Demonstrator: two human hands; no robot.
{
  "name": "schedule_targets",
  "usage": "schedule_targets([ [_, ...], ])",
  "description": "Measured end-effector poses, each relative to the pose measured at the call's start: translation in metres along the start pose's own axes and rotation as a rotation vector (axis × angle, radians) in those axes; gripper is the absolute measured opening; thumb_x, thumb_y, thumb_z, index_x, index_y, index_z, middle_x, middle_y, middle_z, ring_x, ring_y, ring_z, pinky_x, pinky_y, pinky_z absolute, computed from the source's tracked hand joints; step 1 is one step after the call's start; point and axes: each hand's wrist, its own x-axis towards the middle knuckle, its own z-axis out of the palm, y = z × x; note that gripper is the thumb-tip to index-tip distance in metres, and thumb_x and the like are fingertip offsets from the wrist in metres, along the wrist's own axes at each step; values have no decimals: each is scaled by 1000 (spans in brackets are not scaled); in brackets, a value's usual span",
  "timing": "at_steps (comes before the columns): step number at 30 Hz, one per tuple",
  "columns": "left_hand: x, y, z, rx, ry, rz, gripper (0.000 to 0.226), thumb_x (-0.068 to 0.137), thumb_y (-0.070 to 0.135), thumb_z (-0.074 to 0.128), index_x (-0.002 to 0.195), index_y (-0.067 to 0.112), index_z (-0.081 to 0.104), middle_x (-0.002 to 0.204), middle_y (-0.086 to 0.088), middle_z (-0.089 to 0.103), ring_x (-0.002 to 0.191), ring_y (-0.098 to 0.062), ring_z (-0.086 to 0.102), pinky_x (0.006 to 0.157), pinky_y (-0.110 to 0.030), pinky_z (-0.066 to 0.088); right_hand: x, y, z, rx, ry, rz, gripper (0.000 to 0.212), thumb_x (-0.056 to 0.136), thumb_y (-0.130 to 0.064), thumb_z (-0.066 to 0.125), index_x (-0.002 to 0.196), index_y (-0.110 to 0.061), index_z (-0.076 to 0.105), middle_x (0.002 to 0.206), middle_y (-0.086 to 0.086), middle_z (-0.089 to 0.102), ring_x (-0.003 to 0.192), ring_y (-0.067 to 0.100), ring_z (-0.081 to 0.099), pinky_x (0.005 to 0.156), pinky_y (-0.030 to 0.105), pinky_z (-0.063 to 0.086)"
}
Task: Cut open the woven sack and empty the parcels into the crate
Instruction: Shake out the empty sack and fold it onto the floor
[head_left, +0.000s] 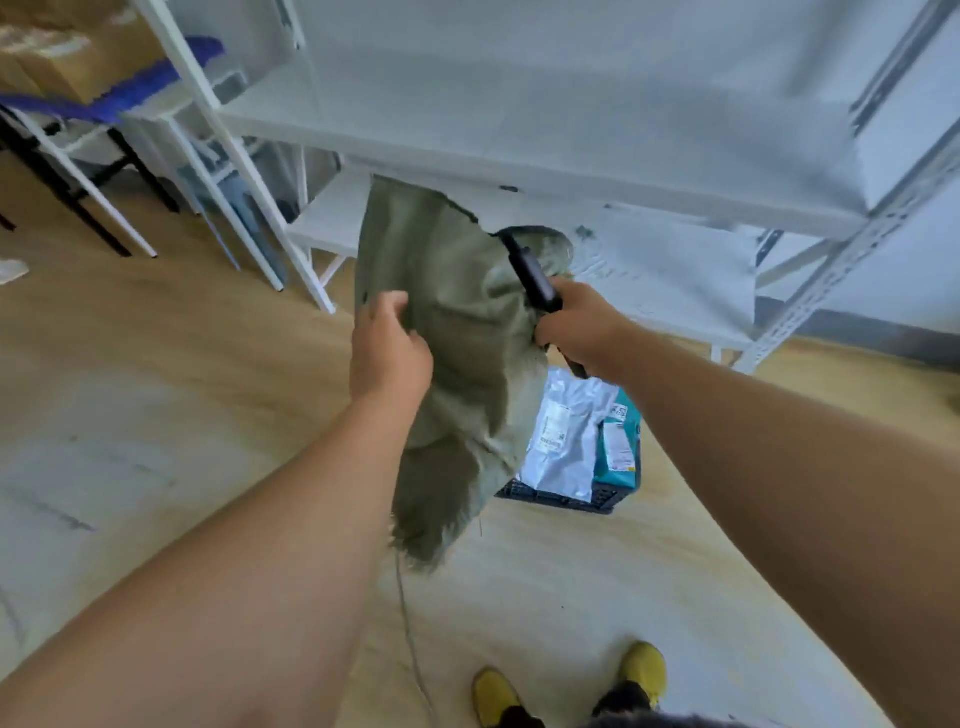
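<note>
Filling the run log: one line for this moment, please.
left hand grips sack | right hand grips sack, cutter | sack upended over crate | parcels inside

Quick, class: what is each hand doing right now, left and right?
Left hand: closed, its grip bunched on the woven sack.
Right hand: closed on a black cutter, and seemingly pinching the sack's other side.
</note>
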Motion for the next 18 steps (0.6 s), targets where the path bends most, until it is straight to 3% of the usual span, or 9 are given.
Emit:
schedule_targets([
  [2, -6, 26, 22, -18, -75, 174, 52, 90, 3, 48, 136, 26, 44, 141, 1, 44, 128, -18, 43, 93, -22, 33, -3, 23, -17, 14, 7, 52, 35, 79, 13, 45, 83, -21, 53, 55, 6, 36, 35, 15, 31, 40, 17, 24],
  [4, -11, 44, 49, -76, -249, 200, 58, 90, 4, 46, 141, 31, 39, 145, 4, 40, 130, -16, 42, 95, -22, 33, -8, 46, -33, 4, 13, 74, 36, 79, 12, 47, 77, -24, 51, 58, 7, 37, 49, 18, 33, 47, 23, 26],
  [7, -26, 63, 91, -330, -451, -62, 45, 97, 27, 43, 142, 33, 38, 145, 5, 43, 128, -18, 45, 106, -32, 38, -17, 80, -55, 38, 32, 105, 36, 79, 13, 48, 75, -23, 50, 64, 6, 37, 60, 20, 36, 52, 26, 26],
  [10, -49, 81, 117, -435, -615, -376, 64, 86, 66, 46, 140, 31, 40, 135, 6, 47, 117, -22, 52, 92, -44, 53, -24, 110, -73, 32, 36, 119, 36, 78, 13, 47, 75, -23, 51, 67, 8, 41, 62, 20, 40, 52, 26, 29],
  [12, -64, 87, 129, -406, -706, -444, 61, 81, 55, 65, 131, 25, 49, 123, 5, 56, 107, -24, 60, 82, -42, 58, -30, 127, -82, 47, 23, 114, 34, 75, 13, 47, 82, -20, 57, 73, 10, 48, 66, 23, 47, 53, 28, 35],
  [15, -80, 95, 145, -407, -672, -405, 7, 81, 23, 69, 87, 28, 68, 96, -3, 72, 95, -30, 68, 82, -47, 58, -39, 145, -100, 145, 19, 94, 44, 72, 15, 47, 95, -16, 65, 86, 10, 63, 77, 24, 60, 65, 32, 49],
  [18, -89, 112, 150, -480, -531, -412, 23, 86, 11, 59, 74, 31, 60, 87, 2, 68, 93, -27, 65, 88, -46, 55, -47, 159, -129, 230, 74, 79, 41, 80, 8, 55, 100, -24, 69, 102, 2, 67, 86, 20, 62, 77, 40, 55],
])
